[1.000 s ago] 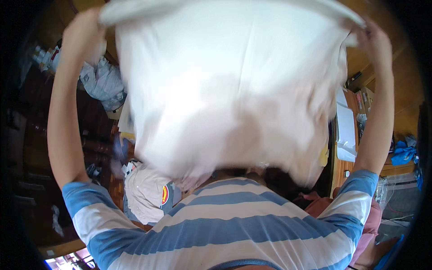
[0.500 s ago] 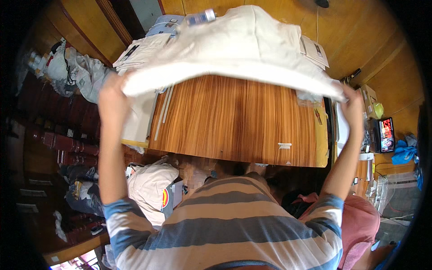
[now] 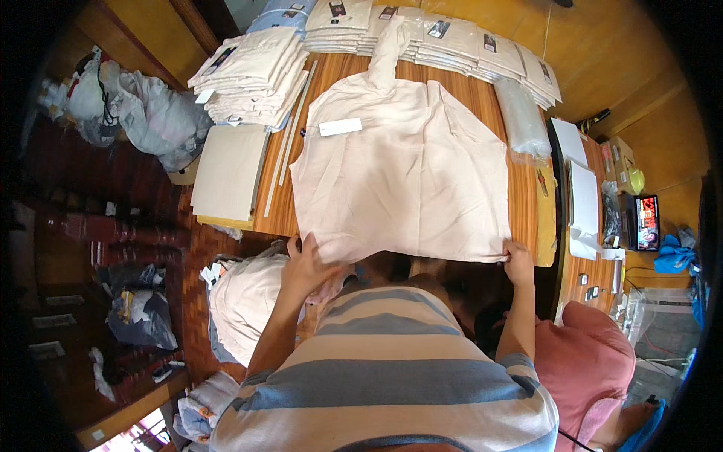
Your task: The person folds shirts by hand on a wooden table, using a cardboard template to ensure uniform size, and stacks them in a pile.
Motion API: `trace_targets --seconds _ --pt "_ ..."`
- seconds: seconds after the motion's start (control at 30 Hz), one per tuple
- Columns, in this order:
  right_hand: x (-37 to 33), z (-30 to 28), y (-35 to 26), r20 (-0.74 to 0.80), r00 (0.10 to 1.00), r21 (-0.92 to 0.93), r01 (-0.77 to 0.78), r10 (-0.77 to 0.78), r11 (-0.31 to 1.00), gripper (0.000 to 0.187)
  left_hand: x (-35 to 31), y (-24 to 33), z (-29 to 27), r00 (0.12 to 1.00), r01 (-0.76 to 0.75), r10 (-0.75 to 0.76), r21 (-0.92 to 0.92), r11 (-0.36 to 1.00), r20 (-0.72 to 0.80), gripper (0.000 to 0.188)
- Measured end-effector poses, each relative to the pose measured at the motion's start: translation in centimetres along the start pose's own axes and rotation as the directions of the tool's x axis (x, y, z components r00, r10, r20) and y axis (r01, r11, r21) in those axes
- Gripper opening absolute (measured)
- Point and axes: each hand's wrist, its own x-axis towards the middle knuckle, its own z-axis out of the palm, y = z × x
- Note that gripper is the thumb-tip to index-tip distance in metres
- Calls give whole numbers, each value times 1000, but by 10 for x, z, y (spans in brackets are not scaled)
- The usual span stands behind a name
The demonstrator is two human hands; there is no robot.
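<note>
A pale cream shirt [image 3: 407,177] lies spread over the wood-grain table [image 3: 301,215], its hem toward me and hanging slightly past the front edge. A narrow bunched part, perhaps a sleeve, stretches toward the back. On its upper left rests a blank-looking white tag [image 3: 340,126]. My left hand [image 3: 305,264] touches the near left corner of the hem with fingers spread. At the near right corner, my right hand [image 3: 519,264] pinches the hem between thumb and fingers.
Folded garments [image 3: 252,71] are stacked at the back left; bagged ones [image 3: 444,45] line the back edge. Clear plastic bags [image 3: 521,120] lie right, beige boards [image 3: 226,173] left. A cloth heap [image 3: 245,305] sits below left. A person in a pink top [image 3: 584,354] is close on my right.
The shirt, held up and blurred in the air before, now lies down on the table. Both hands have come down and toward me; the left hand's fingers have spread.
</note>
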Motion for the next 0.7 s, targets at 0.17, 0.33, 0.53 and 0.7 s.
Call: trace_targets --seconds 0.17,0.33,0.53,0.7 --pt "-15 -22 -76 -98 989 152 128 -114 980 47 55 2 7 913 -292 316 129 948 -258 79" --pt "-20 39 -94 -111 987 10 119 -117 993 62 93 -36 34 878 -294 400 363 884 -262 70" --pt "20 34 -107 -298 954 116 74 -37 990 45 112 -12 23 833 -390 411 136 911 -370 67" --pt "165 42 -112 -421 887 199 292 -187 936 38 183 10 5 835 -399 458 237 886 -304 65"
